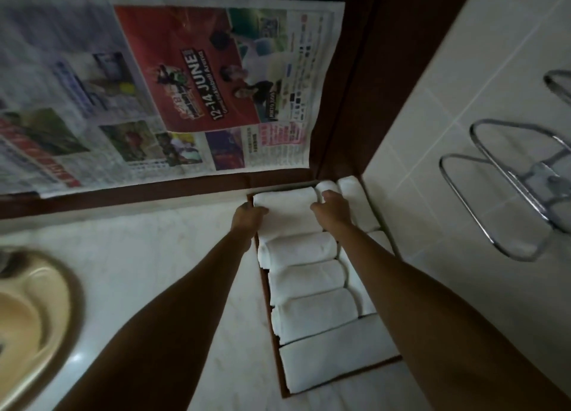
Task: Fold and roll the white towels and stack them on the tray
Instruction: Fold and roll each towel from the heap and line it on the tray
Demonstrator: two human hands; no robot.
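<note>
Placing the far rolled towel on the tray.

Both hands set the rolled towel (285,208) at the upper end of the tray (264,282), centre-right of the frame, on the table (160,256). The left hand (247,217) grips its left end, fingers curled on it; the right hand (332,208) grips its right end. Four more rolls fill the tray below. Risk: uneven release may let the roll loosen or slump against the neighbouring roll (298,250), since the row looks tightly packed.
</note>
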